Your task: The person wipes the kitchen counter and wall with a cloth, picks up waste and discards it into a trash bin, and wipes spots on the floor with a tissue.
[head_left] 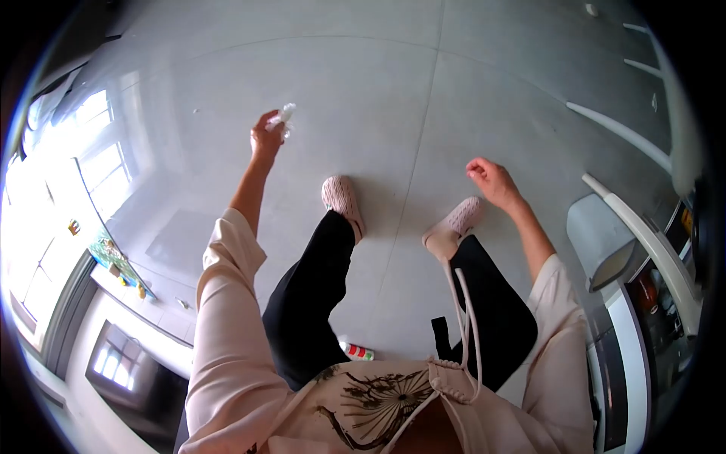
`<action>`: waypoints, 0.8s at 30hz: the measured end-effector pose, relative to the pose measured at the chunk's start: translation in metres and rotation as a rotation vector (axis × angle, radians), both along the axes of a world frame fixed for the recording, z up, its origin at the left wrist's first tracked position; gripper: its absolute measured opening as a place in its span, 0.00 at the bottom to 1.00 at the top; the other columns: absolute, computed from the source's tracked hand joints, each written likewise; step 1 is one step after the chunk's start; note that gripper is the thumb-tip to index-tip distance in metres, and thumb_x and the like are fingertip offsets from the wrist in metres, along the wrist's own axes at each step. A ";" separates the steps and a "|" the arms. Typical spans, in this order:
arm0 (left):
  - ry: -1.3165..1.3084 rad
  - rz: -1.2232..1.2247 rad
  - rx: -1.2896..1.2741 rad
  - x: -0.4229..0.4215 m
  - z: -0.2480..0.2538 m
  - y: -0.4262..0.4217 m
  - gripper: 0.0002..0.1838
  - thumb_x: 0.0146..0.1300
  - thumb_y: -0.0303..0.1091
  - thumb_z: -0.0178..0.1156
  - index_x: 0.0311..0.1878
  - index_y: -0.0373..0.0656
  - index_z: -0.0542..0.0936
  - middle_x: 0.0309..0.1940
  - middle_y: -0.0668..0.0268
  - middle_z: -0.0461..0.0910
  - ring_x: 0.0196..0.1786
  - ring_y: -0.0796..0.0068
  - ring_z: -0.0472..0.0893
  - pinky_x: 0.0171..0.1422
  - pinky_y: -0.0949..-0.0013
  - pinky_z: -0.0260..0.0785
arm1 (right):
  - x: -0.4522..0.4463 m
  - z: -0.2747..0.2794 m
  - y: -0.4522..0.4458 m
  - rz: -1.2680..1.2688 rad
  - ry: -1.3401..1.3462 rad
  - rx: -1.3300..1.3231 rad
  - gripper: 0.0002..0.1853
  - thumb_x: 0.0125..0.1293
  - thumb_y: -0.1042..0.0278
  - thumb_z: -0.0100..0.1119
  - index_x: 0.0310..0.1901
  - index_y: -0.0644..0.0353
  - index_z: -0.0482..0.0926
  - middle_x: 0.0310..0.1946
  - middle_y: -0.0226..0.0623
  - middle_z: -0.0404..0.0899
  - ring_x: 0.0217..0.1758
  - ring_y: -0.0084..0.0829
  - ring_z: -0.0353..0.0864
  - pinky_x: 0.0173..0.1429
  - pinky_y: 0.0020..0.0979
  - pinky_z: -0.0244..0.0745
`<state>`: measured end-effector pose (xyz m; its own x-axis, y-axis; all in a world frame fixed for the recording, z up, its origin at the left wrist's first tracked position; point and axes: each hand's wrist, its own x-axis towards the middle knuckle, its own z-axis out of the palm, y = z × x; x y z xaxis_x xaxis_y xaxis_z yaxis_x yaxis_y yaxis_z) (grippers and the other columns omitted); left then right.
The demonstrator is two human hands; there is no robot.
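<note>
My left hand [266, 139] is stretched forward over the grey floor, its fingers closed on a crumpled piece of clear plastic [286, 121]. Off to the right, my right hand [491, 180] hangs above the floor near my right shoe [463, 216], its fingers curled together. Nothing shows in that hand. My left shoe [340, 198] stands flat on the floor between the two hands.
A grey bin [601, 234] stands at the right, beside a pale curved chair part [643, 242]. White chair legs [620, 132] reach in at upper right. A red and green striped item [357, 352] lies behind my feet. Small bits [196, 111] dot the floor.
</note>
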<state>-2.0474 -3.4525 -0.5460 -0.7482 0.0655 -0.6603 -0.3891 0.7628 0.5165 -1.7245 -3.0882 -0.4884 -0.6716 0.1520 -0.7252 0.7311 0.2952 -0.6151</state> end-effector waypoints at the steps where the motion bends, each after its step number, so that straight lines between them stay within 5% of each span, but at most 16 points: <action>1: 0.042 -0.008 0.046 -0.010 -0.006 0.013 0.17 0.58 0.31 0.58 0.51 0.50 0.78 0.36 0.65 0.79 0.35 0.77 0.78 0.33 0.73 0.74 | -0.014 -0.016 0.010 0.025 0.048 0.036 0.07 0.62 0.69 0.53 0.40 0.61 0.74 0.32 0.38 0.80 0.35 0.32 0.80 0.41 0.31 0.74; 6: 0.260 -0.076 0.261 -0.039 -0.057 0.022 0.14 0.60 0.33 0.57 0.50 0.47 0.79 0.29 0.70 0.76 0.31 0.82 0.74 0.35 0.76 0.72 | -0.084 -0.085 0.025 0.021 0.298 0.053 0.06 0.62 0.71 0.52 0.40 0.63 0.74 0.33 0.37 0.79 0.36 0.29 0.79 0.40 0.28 0.73; 11: 0.618 -0.031 0.336 -0.082 -0.073 0.004 0.13 0.60 0.30 0.57 0.49 0.47 0.79 0.24 0.74 0.71 0.27 0.85 0.69 0.31 0.79 0.66 | -0.143 -0.075 0.016 0.236 0.303 0.066 0.06 0.62 0.74 0.51 0.40 0.63 0.73 0.35 0.37 0.78 0.38 0.29 0.78 0.43 0.28 0.72; 13: 0.856 -0.033 0.195 -0.126 -0.081 -0.023 0.12 0.56 0.26 0.58 0.45 0.46 0.80 0.30 0.63 0.80 0.33 0.70 0.77 0.41 0.70 0.69 | -0.158 -0.054 0.017 0.438 0.296 0.098 0.07 0.59 0.76 0.51 0.39 0.65 0.72 0.35 0.37 0.77 0.39 0.31 0.77 0.44 0.29 0.72; 17: 0.997 0.038 -0.194 -0.198 -0.075 -0.099 0.10 0.58 0.32 0.57 0.43 0.51 0.81 0.31 0.54 0.80 0.36 0.55 0.79 0.42 0.60 0.70 | -0.170 0.009 0.020 0.534 0.279 0.266 0.07 0.58 0.76 0.51 0.39 0.65 0.72 0.35 0.39 0.76 0.39 0.33 0.77 0.44 0.31 0.72; 21: 0.886 0.361 -0.205 -0.207 -0.083 -0.161 0.12 0.56 0.34 0.57 0.45 0.50 0.81 0.39 0.55 0.80 0.43 0.57 0.79 0.48 0.61 0.70 | -0.136 0.043 0.026 0.464 0.361 0.320 0.08 0.57 0.77 0.51 0.39 0.63 0.72 0.35 0.39 0.76 0.40 0.34 0.77 0.46 0.31 0.71; 23: 0.829 0.361 -0.534 -0.207 -0.105 -0.189 0.16 0.55 0.33 0.57 0.48 0.48 0.79 0.45 0.56 0.78 0.47 0.58 0.78 0.54 0.62 0.70 | -0.106 0.046 0.029 0.395 0.232 0.281 0.08 0.57 0.77 0.52 0.39 0.62 0.72 0.35 0.39 0.76 0.40 0.34 0.77 0.47 0.30 0.71; 24: 0.764 0.431 -0.586 -0.212 -0.122 -0.202 0.18 0.53 0.42 0.61 0.48 0.50 0.80 0.45 0.56 0.79 0.50 0.57 0.78 0.54 0.61 0.70 | -0.089 0.042 0.030 0.385 0.155 0.284 0.08 0.57 0.77 0.53 0.40 0.62 0.73 0.36 0.39 0.76 0.40 0.35 0.77 0.47 0.31 0.71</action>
<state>-2.2594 -3.6545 -0.6683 -0.8624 -0.4820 0.1543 -0.4137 0.8470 0.3339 -1.8139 -3.0583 -0.4459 -0.8144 0.0487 -0.5783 0.4422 0.6975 -0.5639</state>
